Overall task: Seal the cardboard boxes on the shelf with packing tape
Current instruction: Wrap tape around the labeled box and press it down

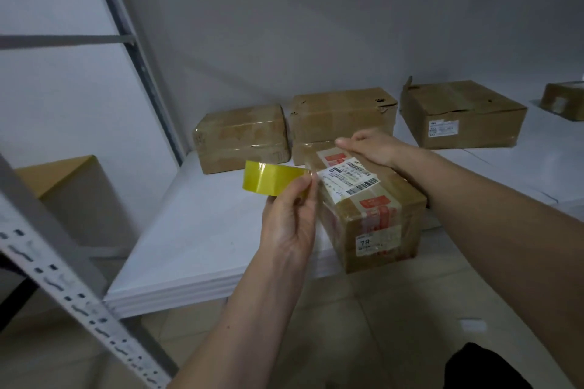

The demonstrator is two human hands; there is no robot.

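Head view, L to R. A perforated grey shelf upright [63, 287] crosses the lower L corner; behind it a tan-topped box [72, 186] is seen on the floor, partly hidden. A second grey upright [139, 60] rises at the back L against the wall.

The white shelf [196, 230] carries the boxes. At the back L, a taped cardboard box [241, 139] is set near the wall. Just beside it, to the R, a second box [343, 117] w/ a torn top edge is seen.

A yellow tape roll [271, 180] is held up in front of these, at the L end of the near box [369, 208]. The roll is pinched by the left hand [292, 221], thumb & fingertips closed on its R rim; whether a free tape end is pulled out cannot be told.

The near box lies at an angle near the shelf's front edge, w/ a white barcode label [347, 180] & red-printed tape on top, plus a small label marked "7R" on its front face. The right hand [369, 147] is laid on the far top edge of this box, fingers held straight & together, pressing down.

Further R, a wider box [461, 114] w/ a lifted flap corner & a white label stands well apart. At the far R edge a small box [564, 101] is cut off by the frame.
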